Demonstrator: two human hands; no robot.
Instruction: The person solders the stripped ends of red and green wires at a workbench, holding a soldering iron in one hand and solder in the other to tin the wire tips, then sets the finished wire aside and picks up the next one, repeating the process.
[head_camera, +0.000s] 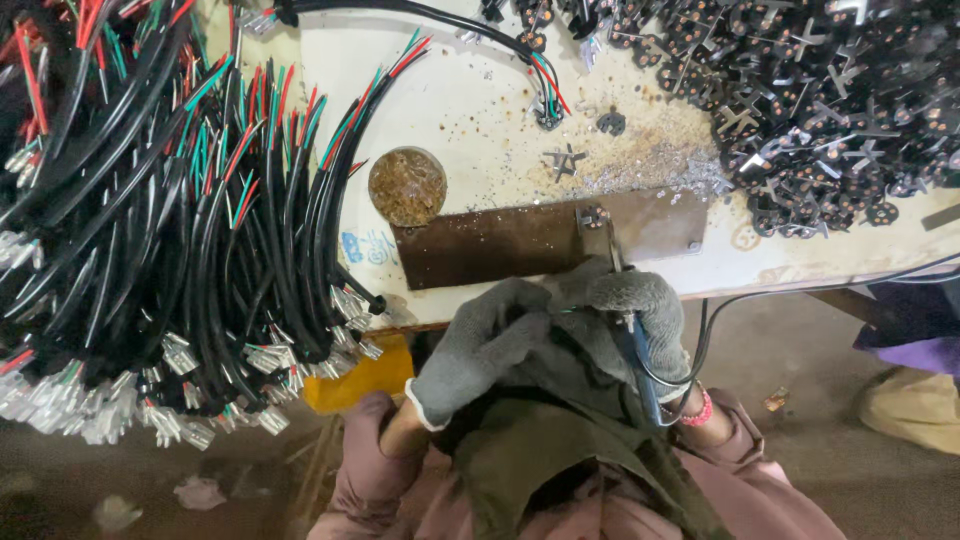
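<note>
Clearly, a blue-handled hand tool (632, 345) is gripped at the near table edge by the gloved right hand (640, 305), its tip set against the rusty metal plate (500, 240). The gloved left hand (485, 345) is curled closed just beside it; what it holds cannot be told. A fingertip could be nicked if the tool slips off the plate, and the black cable bundle (180, 250) at left could be snagged.
</note>
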